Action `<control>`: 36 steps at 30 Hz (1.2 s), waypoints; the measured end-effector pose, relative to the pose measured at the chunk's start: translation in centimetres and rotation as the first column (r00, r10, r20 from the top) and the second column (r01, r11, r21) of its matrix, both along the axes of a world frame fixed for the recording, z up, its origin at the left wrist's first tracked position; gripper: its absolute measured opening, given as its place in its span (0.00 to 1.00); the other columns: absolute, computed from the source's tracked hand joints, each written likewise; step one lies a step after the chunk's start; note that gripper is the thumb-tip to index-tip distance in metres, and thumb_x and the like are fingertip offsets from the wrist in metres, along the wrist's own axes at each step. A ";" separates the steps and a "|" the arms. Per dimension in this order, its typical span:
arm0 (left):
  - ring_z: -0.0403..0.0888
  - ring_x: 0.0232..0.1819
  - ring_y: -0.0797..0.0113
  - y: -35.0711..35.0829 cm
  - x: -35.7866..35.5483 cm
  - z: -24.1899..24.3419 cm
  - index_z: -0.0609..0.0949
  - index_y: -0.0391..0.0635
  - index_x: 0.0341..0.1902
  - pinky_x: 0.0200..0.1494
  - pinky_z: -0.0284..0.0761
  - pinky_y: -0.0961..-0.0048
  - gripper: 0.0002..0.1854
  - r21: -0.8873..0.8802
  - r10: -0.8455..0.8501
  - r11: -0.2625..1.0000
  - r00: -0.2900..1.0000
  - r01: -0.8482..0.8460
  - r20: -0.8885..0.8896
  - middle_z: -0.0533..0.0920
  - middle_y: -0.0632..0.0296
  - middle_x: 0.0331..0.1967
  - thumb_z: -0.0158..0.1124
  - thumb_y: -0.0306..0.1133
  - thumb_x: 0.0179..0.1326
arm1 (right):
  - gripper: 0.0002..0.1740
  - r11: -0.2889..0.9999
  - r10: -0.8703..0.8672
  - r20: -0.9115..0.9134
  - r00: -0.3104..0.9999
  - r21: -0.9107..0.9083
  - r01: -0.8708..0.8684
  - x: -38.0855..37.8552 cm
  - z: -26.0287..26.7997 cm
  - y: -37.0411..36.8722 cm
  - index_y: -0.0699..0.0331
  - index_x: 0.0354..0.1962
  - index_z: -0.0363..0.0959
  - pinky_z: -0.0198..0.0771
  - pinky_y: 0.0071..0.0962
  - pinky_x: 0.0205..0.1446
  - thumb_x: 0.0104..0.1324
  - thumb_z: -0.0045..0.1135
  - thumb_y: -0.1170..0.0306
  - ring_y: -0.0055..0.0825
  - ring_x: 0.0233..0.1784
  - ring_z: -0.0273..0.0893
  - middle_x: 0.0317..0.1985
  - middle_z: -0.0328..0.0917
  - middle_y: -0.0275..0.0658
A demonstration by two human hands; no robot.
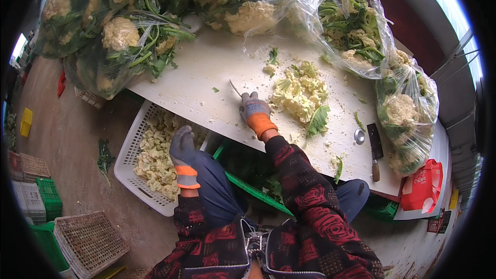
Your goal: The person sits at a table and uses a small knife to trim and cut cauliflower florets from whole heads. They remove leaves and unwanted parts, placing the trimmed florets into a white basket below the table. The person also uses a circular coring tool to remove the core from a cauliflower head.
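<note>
My right hand (255,112), in a grey glove with an orange cuff, is closed around a small knife, whose thin curved blade (235,88) points away over the white tabletop (201,85). Just right of it lies a pile of cut cauliflower pieces (298,93) with a green leaf (319,121). My left hand (183,145), gloved alike, hangs over the edge of a white plastic basket (130,155) filled with cauliflower florets (153,162). Its fingers are seen partly from the side, and whether they hold anything cannot be told.
Clear plastic bags of cauliflower (120,35) line the table's far side; another bag (403,112) stands at right. A cleaver (375,143) lies beside a round metal object (359,136). A red bag (422,186) sits at the right end. Below the table is a green crate (255,192).
</note>
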State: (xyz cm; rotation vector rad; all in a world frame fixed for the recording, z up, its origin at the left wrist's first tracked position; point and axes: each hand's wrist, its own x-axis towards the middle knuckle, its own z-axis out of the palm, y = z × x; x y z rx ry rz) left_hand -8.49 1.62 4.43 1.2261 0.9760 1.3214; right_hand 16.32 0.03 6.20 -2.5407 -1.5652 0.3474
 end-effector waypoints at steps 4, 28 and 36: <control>0.79 0.38 0.75 -4.8 5.4 -0.3 0.81 0.37 0.47 0.44 0.76 0.76 0.12 -0.224 -0.526 0.850 0.780 0.476 -0.338 0.84 0.60 0.37 0.57 0.29 0.63 | 0.19 0.956 0.080 -0.650 0.756 0.264 0.126 -3.6 -0.3 1.2 0.59 0.47 0.72 0.74 0.39 0.44 0.62 0.57 0.58 0.40 0.40 0.79 0.39 0.79 0.46; 0.75 0.20 0.75 -4.5 14.0 4.1 0.77 0.44 0.46 0.17 0.65 0.83 0.10 -0.552 -0.566 0.563 0.773 0.616 0.286 0.80 0.61 0.29 0.57 0.35 0.65 | 0.16 0.903 0.064 0.195 0.979 0.406 -0.140 2.2 1.1 -14.6 0.53 0.49 0.72 0.73 0.39 0.34 0.62 0.57 0.66 0.41 0.33 0.77 0.33 0.76 0.40; 0.79 0.43 0.58 1.0 -5.8 3.0 0.74 0.40 0.57 0.44 0.75 0.67 0.22 0.017 -0.082 0.994 0.850 0.107 -0.520 0.78 0.50 0.48 0.62 0.32 0.58 | 0.18 0.948 -0.167 0.140 0.976 0.295 0.120 10.7 4.8 -5.6 0.54 0.48 0.72 0.74 0.43 0.41 0.61 0.57 0.58 0.46 0.41 0.79 0.42 0.77 0.43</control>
